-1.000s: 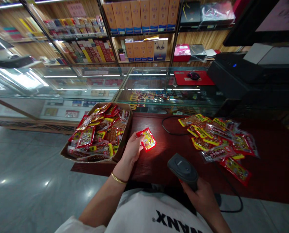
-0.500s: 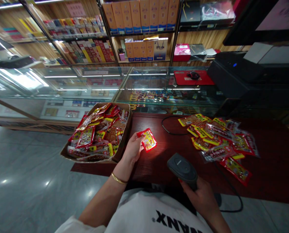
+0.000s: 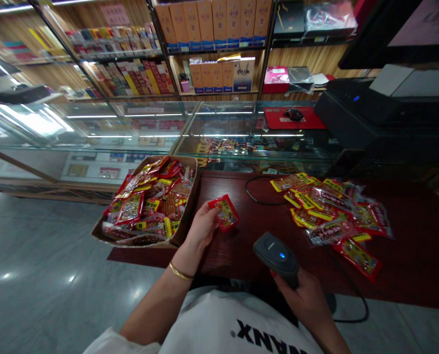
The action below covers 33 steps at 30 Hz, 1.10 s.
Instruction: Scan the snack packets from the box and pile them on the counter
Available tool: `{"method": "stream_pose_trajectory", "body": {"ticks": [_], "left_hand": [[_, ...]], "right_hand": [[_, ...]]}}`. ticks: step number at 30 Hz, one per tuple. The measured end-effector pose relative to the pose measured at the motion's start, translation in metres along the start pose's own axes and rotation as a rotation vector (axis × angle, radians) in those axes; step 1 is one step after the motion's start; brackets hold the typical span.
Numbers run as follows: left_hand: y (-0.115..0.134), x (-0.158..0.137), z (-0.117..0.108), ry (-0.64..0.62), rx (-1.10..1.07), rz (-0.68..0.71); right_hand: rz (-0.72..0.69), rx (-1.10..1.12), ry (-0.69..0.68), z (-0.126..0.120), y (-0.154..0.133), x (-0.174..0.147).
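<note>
Between the thumb and fingers of my left hand (image 3: 203, 226) is a small red snack packet (image 3: 226, 213), held by its left edge above the dark red tabletop (image 3: 249, 206). My right hand (image 3: 303, 293) is wrapped round the handle of a grey barcode scanner (image 3: 276, 255). The scanner's head points toward the packet, and a blue light glows on its top. Left of my left hand stands a cardboard box (image 3: 182, 236) full of red and yellow snack packets (image 3: 149, 201). Beyond the scanner, to the right, lies a loose pile of similar packets (image 3: 326, 206).
A black cable (image 3: 254, 197) curves over the tabletop. Behind it runs a glass display counter (image 3: 190, 128), carrying a red mouse pad (image 3: 273, 118) with a computer mouse (image 3: 294, 114). A black machine (image 3: 382, 118) sits at the right. Shelves with boxed goods (image 3: 214, 24) line the wall.
The scanner's bright light on the packet has gone out, and a blue light now shows on top of the scanner. Both hands have stayed almost where they were.
</note>
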<state>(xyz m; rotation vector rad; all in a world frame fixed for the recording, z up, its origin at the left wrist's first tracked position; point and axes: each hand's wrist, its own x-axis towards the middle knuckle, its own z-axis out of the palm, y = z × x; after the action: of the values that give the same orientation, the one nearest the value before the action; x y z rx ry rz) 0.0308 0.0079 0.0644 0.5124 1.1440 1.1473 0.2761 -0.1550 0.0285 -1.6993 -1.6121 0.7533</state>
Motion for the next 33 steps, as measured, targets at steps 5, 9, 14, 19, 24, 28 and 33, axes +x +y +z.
{"method": "stream_pose_trajectory", "body": {"ticks": [5,9,14,19,24,28,33], "left_hand": [[0.0,-0.005,0.005,-0.026,-0.044,-0.018],[0.0,-0.007,0.007,-0.038,-0.046,-0.017],[0.0,-0.007,0.007,-0.053,-0.056,-0.022],[-0.002,-0.009,0.011,-0.055,0.002,-0.042],[-0.012,-0.003,0.01,-0.013,0.042,0.086],[-0.019,0.01,0.003,0.032,0.051,0.152],[-0.024,0.021,-0.002,0.048,0.06,0.132]], "right_hand": [[-0.017,0.015,-0.012,-0.001,-0.003,0.004],[0.001,0.018,-0.006,0.0,-0.004,0.004],[0.026,0.026,0.011,0.002,-0.001,0.003],[0.032,0.023,0.024,0.001,-0.006,0.006],[0.05,0.009,0.012,0.001,-0.007,0.005],[0.09,-0.001,0.006,0.004,-0.006,0.004],[0.136,0.031,-0.014,0.01,-0.01,0.004]]}}
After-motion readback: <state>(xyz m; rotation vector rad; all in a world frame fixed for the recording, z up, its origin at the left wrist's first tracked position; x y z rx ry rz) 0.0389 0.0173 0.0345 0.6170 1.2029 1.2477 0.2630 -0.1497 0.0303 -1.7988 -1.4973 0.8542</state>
